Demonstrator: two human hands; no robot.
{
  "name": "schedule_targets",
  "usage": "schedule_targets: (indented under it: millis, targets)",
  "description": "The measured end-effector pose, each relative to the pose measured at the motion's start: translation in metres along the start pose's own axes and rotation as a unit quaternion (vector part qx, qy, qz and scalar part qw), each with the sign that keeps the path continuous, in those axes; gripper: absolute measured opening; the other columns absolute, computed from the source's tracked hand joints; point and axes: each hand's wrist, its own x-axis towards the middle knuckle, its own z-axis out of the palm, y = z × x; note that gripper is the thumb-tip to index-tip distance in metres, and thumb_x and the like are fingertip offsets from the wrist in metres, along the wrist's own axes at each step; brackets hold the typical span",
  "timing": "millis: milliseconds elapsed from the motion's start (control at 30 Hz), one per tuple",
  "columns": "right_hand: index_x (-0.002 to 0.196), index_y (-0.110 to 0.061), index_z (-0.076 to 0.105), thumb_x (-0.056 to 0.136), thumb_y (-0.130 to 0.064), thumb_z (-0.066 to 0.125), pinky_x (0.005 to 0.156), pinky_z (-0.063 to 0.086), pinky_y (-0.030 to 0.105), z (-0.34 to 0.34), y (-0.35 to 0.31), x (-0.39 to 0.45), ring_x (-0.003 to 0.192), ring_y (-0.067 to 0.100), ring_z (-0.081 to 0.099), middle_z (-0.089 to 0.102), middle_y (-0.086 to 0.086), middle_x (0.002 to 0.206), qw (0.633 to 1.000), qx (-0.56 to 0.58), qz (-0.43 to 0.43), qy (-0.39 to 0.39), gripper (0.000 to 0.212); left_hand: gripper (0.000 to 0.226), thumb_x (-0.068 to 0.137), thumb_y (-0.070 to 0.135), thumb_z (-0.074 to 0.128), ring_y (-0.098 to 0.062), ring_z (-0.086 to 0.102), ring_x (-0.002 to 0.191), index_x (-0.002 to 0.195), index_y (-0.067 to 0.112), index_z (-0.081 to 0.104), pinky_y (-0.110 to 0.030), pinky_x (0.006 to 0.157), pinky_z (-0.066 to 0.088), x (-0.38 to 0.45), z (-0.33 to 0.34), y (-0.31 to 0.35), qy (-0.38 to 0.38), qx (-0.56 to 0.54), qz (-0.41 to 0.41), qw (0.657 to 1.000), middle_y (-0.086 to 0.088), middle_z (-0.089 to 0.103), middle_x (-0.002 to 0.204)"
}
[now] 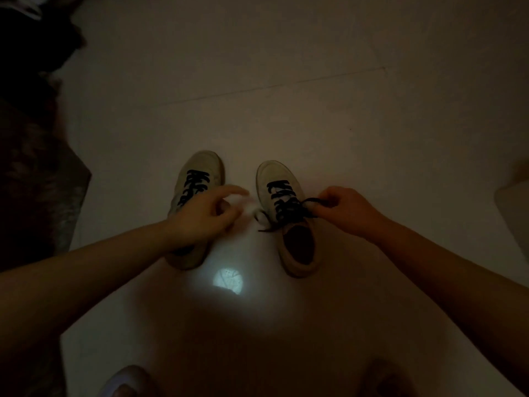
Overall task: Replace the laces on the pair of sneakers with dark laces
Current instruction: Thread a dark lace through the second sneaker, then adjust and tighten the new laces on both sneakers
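Two feet show at the near edge, one left (126,381) and one right (383,379). Past them, a bright spot (228,280) shines on the pale floor (286,81). Farther on stand two shoes side by side, both with dark laces. My left hand (200,216) is over the left shoe (200,173); its blurred fingers seem to touch something white. My right hand (347,209) pinches a lace (310,202) of the right shoe (283,202).
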Motion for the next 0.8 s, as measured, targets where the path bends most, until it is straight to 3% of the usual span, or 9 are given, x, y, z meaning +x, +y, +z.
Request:
schedule_targets:
  millis: [67, 133, 200, 300, 400, 533, 667, 733, 800]
  targets:
    - [0.114, -0.019, 0.057, 0.086, -0.028, 0.064, 0.081, 0.039, 0.023, -0.002, -0.018, 0.0, 0.101, 0.01, 0.049, 0.05, -0.004, 0.11, 0.997, -0.05, -0.057, 0.005, 0.031, 0.036, 0.087, 0.024, 0.058, -0.002, 0.058, 0.064, 0.12, 0.034, 0.049, -0.013, 0.062, 0.043, -0.005, -0.023, -0.004, 0.064, 0.068, 0.006, 0.996, 0.001, 0.062, 0.078]
    - [0.124, -0.019, 0.053, 0.085, -0.025, 0.062, 0.09, 0.038, 0.025, -0.002, -0.042, -0.001, 0.109, 0.009, 0.045, 0.046, -0.005, 0.118, 0.989, -0.06, -0.127, 0.037, 0.04, 0.049, 0.079, 0.032, 0.06, -0.017, 0.06, 0.082, 0.126, 0.025, 0.05, -0.025, 0.07, 0.043, -0.008, -0.043, -0.016, 0.129, 0.148, -0.026, 0.98, -0.003, 0.06, 0.093]
    - [0.121, -0.016, 0.055, 0.085, -0.025, 0.062, 0.091, 0.044, 0.028, 0.012, -0.069, -0.001, 0.107, 0.014, 0.053, 0.054, 0.0, 0.116, 0.984, -0.062, -0.169, 0.011, 0.037, 0.065, 0.077, 0.026, 0.07, -0.026, 0.054, 0.104, 0.135, 0.018, 0.044, -0.031, 0.081, 0.044, -0.017, -0.056, -0.041, 0.1, 0.211, -0.075, 0.969, -0.011, 0.051, 0.117]
    - [0.127, -0.017, 0.048, 0.087, -0.04, 0.06, 0.087, 0.05, 0.032, 0.058, -0.1, 0.001, 0.101, 0.018, 0.06, 0.06, 0.002, 0.113, 0.978, -0.093, -0.136, -0.131, 0.048, 0.095, 0.071, 0.025, 0.078, -0.031, 0.034, 0.129, 0.146, 0.014, 0.023, -0.036, 0.099, 0.038, -0.033, -0.058, -0.075, 0.011, 0.23, -0.134, 0.964, -0.017, 0.034, 0.139]
    - [0.138, -0.015, 0.034, 0.086, -0.046, 0.06, 0.087, 0.045, 0.027, 0.106, -0.12, 0.008, 0.11, 0.022, 0.056, 0.055, 0.007, 0.126, 0.976, -0.116, -0.117, -0.142, 0.066, 0.092, 0.067, 0.03, 0.075, -0.032, 0.046, 0.119, 0.143, 0.012, 0.025, -0.037, 0.091, 0.045, -0.03, -0.039, -0.092, 0.009, 0.158, -0.144, 0.977, -0.018, 0.045, 0.129]
    - [0.138, -0.005, 0.03, 0.089, -0.024, 0.061, 0.077, 0.034, 0.016, 0.14, -0.137, 0.015, 0.121, 0.027, 0.049, 0.049, 0.014, 0.135, 0.985, -0.083, -0.109, -0.104, 0.061, 0.066, 0.08, 0.033, 0.062, -0.035, 0.056, 0.098, 0.134, 0.012, 0.032, -0.036, 0.071, 0.046, -0.011, -0.024, -0.104, 0.089, 0.149, -0.136, 0.975, -0.018, 0.053, 0.113]
    - [0.143, -0.008, 0.021, 0.09, -0.016, 0.056, 0.078, 0.042, 0.022, 0.141, -0.125, 0.017, 0.116, 0.03, 0.052, 0.048, 0.016, 0.134, 0.985, -0.075, -0.107, -0.11, 0.064, 0.062, 0.087, 0.027, 0.052, -0.037, 0.057, 0.103, 0.141, 0.01, 0.03, -0.036, 0.077, 0.045, -0.012, -0.018, -0.11, 0.11, 0.128, -0.106, 0.98, -0.02, 0.056, 0.118]
    - [0.143, -0.008, 0.02, 0.088, -0.015, 0.059, 0.063, 0.039, 0.015, 0.134, -0.116, 0.016, 0.102, 0.025, 0.055, 0.05, 0.017, 0.127, 0.984, -0.071, -0.097, -0.132, 0.067, 0.066, 0.083, 0.034, 0.042, -0.032, 0.056, 0.109, 0.145, 0.012, 0.031, -0.032, 0.082, 0.044, -0.021, -0.012, -0.111, 0.122, 0.093, -0.086, 0.984, -0.016, 0.056, 0.125]
    - [0.143, -0.01, 0.019, 0.086, -0.015, 0.063, 0.064, 0.039, 0.013, 0.132, -0.11, 0.011, 0.097, 0.02, 0.054, 0.05, 0.014, 0.126, 0.984, -0.049, -0.091, -0.143, 0.072, 0.063, 0.083, 0.032, 0.04, -0.026, 0.057, 0.111, 0.143, 0.016, 0.036, -0.025, 0.081, 0.041, -0.032, -0.003, -0.113, 0.138, 0.043, -0.062, 0.988, -0.01, 0.057, 0.129]
